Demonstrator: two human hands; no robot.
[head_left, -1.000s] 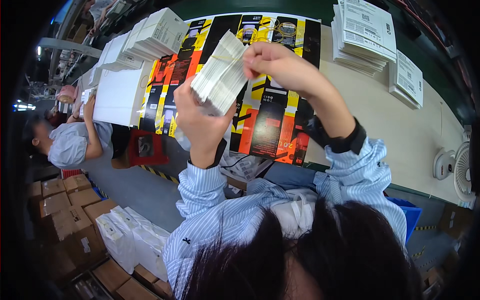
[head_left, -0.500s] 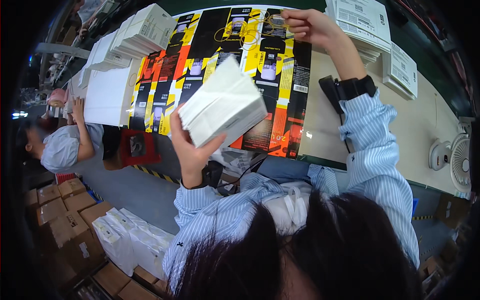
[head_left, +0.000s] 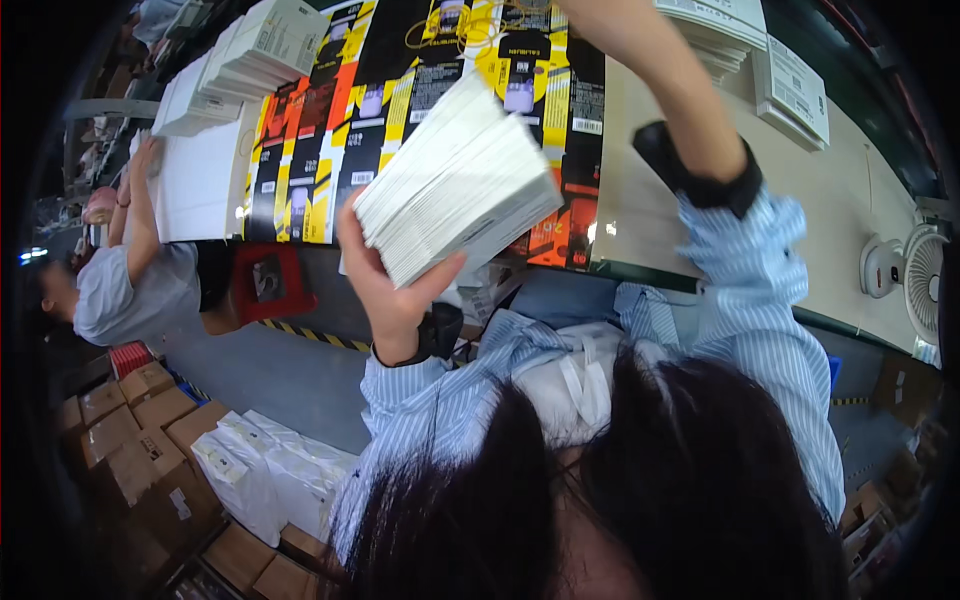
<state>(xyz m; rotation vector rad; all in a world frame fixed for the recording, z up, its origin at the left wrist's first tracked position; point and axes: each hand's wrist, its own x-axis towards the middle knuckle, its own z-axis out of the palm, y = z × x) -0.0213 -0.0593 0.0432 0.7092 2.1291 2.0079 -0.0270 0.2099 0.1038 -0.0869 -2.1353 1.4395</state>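
My left hand (head_left: 388, 290) is closed around the lower end of a thick stack of thin white pieces (head_left: 465, 185), tilted above the table. Whether they are leaflets or flattened cartons I cannot tell. Beneath the stack lies a sheet of black, yellow and red box prints (head_left: 330, 130). Several tan rubber bands (head_left: 428, 38) rest on that sheet near the top edge. My right forearm (head_left: 655, 75), with a black band at the wrist end of its sleeve, reaches up past the picture's top edge. The right hand is cut off there.
White printed stacks (head_left: 265, 50) stand at the far left, with another white stack (head_left: 795, 90) at the right. A small white fan (head_left: 925, 280) sits at the right table edge. Left, a co-worker (head_left: 140, 290) is near a red stool (head_left: 275, 283). Cardboard boxes (head_left: 145, 460) fill the lower left.
My right hand, which pinched a rubber band, has moved up out of the picture. In my left hand the stack has shifted slightly right. The view has shifted a little.
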